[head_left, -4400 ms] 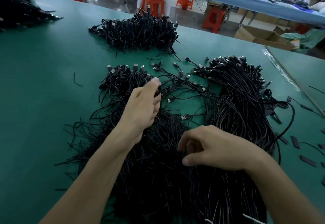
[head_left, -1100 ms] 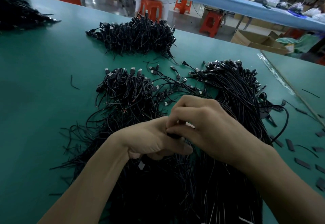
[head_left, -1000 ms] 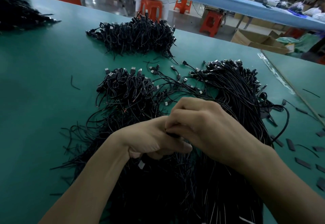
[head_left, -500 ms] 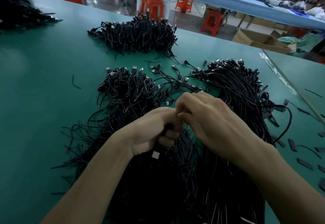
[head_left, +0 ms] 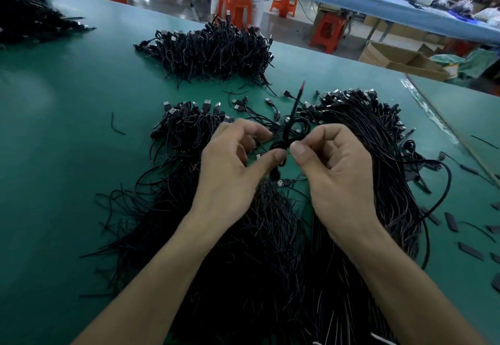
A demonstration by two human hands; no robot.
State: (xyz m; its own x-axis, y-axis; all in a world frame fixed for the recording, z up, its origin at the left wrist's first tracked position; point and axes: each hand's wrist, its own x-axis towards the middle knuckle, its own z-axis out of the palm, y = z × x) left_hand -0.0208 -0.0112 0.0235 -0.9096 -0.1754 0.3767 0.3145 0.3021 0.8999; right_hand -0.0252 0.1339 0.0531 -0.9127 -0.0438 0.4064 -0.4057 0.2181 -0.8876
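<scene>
Hands have come apart and hold up one little wound cable

Left hand [head_left: 232,166] and right hand [head_left: 335,174] were bunched tight together low on the big pile [head_left: 243,250] of loose cables a moment ago. Now they have lifted and parted a bit. Each one pinches the black cable [head_left: 287,139] with thumb and finger. It hangs in the air between them, just above the big pile, wound into a small loop with one end poking up. I think the winding is nearly done, and it can soon join the small heap [head_left: 186,125] on the green table [head_left: 67,106]
</scene>
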